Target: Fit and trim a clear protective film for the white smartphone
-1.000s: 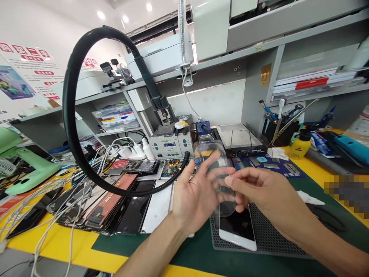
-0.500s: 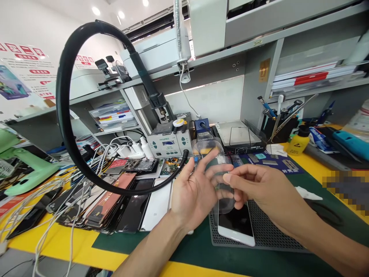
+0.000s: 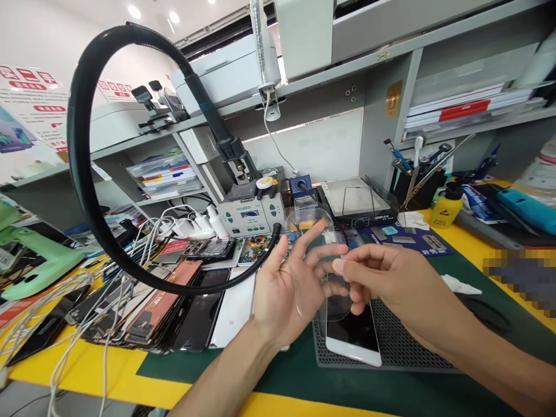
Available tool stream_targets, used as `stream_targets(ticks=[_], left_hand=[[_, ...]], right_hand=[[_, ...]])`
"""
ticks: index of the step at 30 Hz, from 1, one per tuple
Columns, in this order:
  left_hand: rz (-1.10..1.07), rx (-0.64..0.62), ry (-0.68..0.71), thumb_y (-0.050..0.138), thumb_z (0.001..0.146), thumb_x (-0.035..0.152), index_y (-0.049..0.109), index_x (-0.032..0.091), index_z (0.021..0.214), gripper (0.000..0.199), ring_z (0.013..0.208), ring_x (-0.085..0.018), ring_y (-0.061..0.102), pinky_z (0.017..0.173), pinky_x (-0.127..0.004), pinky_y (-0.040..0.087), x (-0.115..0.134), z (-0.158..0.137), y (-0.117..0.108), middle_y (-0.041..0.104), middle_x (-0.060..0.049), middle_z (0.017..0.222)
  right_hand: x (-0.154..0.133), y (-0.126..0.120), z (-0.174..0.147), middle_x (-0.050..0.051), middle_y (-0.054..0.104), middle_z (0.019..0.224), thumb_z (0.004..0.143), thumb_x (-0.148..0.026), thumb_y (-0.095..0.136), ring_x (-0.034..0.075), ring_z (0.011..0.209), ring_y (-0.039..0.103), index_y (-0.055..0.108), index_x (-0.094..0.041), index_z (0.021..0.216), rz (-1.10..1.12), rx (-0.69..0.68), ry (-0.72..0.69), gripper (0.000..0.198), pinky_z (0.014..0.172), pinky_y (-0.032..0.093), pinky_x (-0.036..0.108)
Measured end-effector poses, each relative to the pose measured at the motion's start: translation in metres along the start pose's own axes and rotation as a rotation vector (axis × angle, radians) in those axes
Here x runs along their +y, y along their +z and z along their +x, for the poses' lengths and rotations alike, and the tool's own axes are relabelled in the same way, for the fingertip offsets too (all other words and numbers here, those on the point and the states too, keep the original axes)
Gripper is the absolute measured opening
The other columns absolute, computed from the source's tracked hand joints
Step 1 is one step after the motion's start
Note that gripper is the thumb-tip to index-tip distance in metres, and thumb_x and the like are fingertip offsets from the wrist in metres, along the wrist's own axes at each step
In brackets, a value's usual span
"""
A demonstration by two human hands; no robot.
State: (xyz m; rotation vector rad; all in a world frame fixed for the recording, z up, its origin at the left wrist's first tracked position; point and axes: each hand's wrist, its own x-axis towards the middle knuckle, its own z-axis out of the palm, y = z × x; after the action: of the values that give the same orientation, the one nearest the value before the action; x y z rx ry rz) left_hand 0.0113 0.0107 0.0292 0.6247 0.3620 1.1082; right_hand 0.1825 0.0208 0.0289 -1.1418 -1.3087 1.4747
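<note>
A see-through phone-shaped sheet (image 3: 309, 218) with rounded corners stands up before me; whether it is a case or a film I cannot tell. My right hand (image 3: 382, 278) pinches its right edge between thumb and fingers. Palm up with spread fingers, my left hand (image 3: 291, 289) overlaps the sheet, and part of the sheet's outline shows across the palm. Contact between the left hand and the sheet is unclear. Below them lies a white phone (image 3: 354, 333) with a dark screen, partly covered by the hands, on a grey honeycomb mat (image 3: 391, 336).
A thick black hose (image 3: 80, 145) loops in front on the left, above stacked phone screens (image 3: 169, 301) and white cables (image 3: 108, 336). A soldering station (image 3: 249, 214) and a flat heating plate (image 3: 356, 200) stand behind. Farther right are a tool holder (image 3: 417, 185) and a yellow bottle (image 3: 446, 208).
The view has shifted slightly, so most things appear a little farther left. Both hands keep nearly the same pose around the clear sheet, which looks slightly tilted compared with before.
</note>
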Motion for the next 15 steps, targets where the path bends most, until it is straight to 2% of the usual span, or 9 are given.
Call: stream_targets(ticks=[10,15], left_hand=[[0.032,0.005,0.007,0.026,0.104,0.053,0.056,0.02,0.142,0.059,0.103,-0.03,0.062,0.084,-0.043,0.049,0.0009,0.0002,0.0015,0.07,-0.015,0.118],[0.054,-0.006,0.017,0.025,0.104,0.053,0.055,0.02,0.143,0.06,0.105,-0.032,0.063,0.085,-0.046,0.05,0.0004,-0.0007,0.0007,0.069,-0.016,0.12]], right_hand=[[0.0004,-0.0012,-0.0015,-0.001,0.063,0.054,0.082,-0.043,0.079,0.013,0.045,0.06,0.069,-0.017,0.07,0.057,-0.023,0.015,0.03,0.047,0.057,0.025],[0.0006,-0.0009,-0.0006,0.0,0.063,0.055,0.083,-0.046,0.078,0.015,0.046,0.061,0.069,-0.018,0.071,0.017,-0.018,0.017,0.032,0.048,0.057,0.028]])
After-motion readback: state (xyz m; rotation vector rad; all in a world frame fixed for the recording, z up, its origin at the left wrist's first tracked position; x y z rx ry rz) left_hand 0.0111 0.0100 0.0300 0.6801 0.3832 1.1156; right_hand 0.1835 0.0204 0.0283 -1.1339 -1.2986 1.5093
